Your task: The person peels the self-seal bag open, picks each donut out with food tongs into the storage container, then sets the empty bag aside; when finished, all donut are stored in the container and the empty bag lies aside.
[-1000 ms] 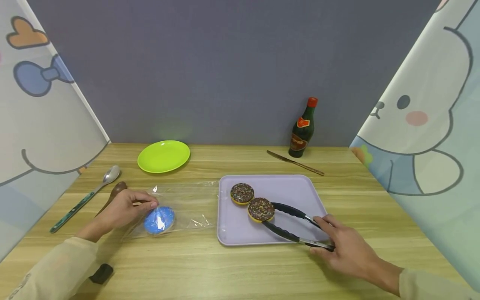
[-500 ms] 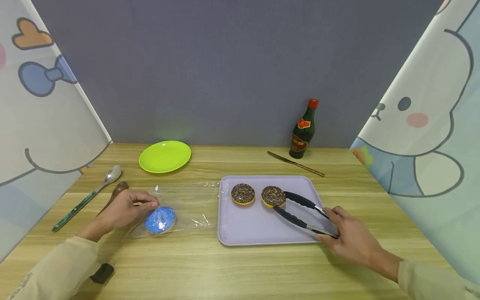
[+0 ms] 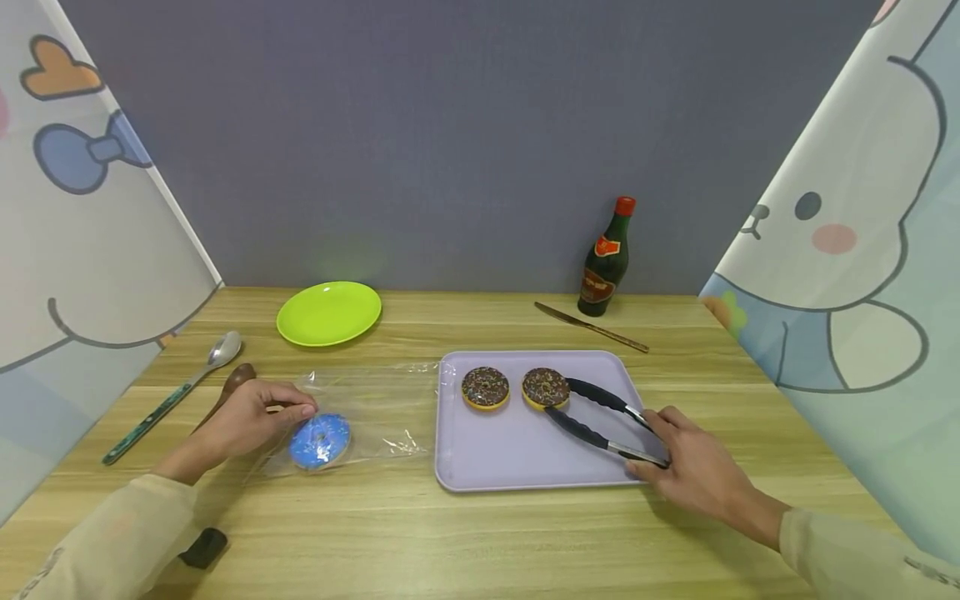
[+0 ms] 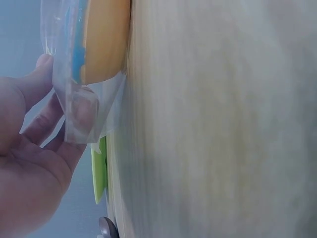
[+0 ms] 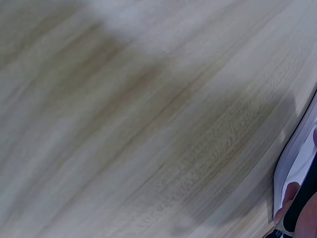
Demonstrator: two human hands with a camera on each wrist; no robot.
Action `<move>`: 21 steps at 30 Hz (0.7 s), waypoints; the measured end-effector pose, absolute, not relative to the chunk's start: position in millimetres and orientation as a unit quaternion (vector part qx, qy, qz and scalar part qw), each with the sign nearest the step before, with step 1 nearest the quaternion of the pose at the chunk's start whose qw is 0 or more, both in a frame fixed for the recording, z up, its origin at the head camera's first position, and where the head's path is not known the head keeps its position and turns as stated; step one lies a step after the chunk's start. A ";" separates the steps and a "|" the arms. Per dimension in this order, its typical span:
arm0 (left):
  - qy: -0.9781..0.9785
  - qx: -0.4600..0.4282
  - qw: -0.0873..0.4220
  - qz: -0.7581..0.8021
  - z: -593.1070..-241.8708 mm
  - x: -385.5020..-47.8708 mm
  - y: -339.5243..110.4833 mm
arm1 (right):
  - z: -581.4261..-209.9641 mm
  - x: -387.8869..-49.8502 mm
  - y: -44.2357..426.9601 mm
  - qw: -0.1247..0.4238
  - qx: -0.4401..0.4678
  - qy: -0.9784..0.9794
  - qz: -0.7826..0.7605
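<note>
My left hand (image 3: 251, 421) pinches the edge of a clear plastic bag (image 3: 371, 400); a blue-iced donut (image 3: 320, 440) lies inside it. In the left wrist view, thumb and fingers of the left hand (image 4: 37, 129) hold the film beside the donut's tan underside (image 4: 106, 39). My right hand (image 3: 693, 462) grips black-and-silver tongs (image 3: 588, 433), whose tips are at the right side of a chocolate donut (image 3: 546, 388). Left of it, a second chocolate donut (image 3: 485, 388) rests on the lilac tray (image 3: 487, 479). The right wrist view shows only part of the right hand (image 5: 304, 213).
A green plate (image 3: 328, 313) lies at the back left. A spoon (image 3: 168, 402) and a brown utensil (image 3: 238, 377) are at the left, with a black object (image 3: 204, 547) nearer the front. Behind the tray are a knife (image 3: 591, 326) and a dark bottle (image 3: 604, 262).
The tongs and the right chocolate donut have shifted back and to the right on the tray, leaving a gap between the two donuts. My left hand stays at the bag.
</note>
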State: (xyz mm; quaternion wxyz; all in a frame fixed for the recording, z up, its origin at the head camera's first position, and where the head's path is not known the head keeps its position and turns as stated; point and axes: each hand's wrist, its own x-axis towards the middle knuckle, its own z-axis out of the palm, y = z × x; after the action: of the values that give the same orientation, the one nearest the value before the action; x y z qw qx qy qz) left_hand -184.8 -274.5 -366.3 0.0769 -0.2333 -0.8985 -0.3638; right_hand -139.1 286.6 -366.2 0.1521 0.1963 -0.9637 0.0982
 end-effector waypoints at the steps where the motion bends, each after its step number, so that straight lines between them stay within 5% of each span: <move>1: -0.898 -0.234 0.077 -0.364 -366.3 -184.7 -274.5 | -366.0 -139.8 286.0 0.149 0.195 -0.964 0.099; 21: -0.903 -0.218 0.063 -0.366 -366.3 -184.0 -275.8 | -365.8 -143.4 285.0 0.128 0.174 -0.970 0.108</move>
State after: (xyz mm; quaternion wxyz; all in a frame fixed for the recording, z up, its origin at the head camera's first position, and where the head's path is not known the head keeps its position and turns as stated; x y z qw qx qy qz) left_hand -184.0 -275.8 -366.3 0.0627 -0.2178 -0.9025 -0.3662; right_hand -143.4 285.0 -365.8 0.1284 0.1745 -0.9703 0.1075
